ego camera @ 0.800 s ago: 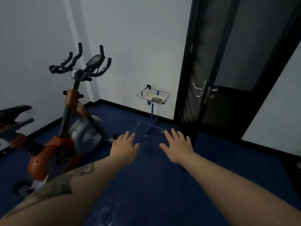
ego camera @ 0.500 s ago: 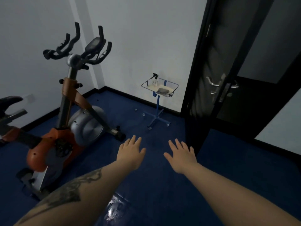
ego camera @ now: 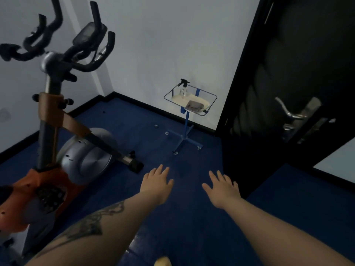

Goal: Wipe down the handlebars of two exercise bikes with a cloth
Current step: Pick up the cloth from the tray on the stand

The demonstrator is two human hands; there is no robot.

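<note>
At ten o'clock we count one exercise bike (ego camera: 57, 150), its black handlebars (ego camera: 63, 52) untouched; at twelve, one wheeled stand (ego camera: 189, 104) carrying one spray bottle (ego camera: 183, 89) and one grey cloth (ego camera: 194, 106). Our two hands — left hand (ego camera: 156, 184), right hand (ego camera: 222, 187) — reach forward, palms down, fingers spread, holding nothing.

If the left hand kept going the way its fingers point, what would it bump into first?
Probably the blue stand holding the tray. The left hand points roughly toward it over bare floor; depth is hard to judge.
</note>
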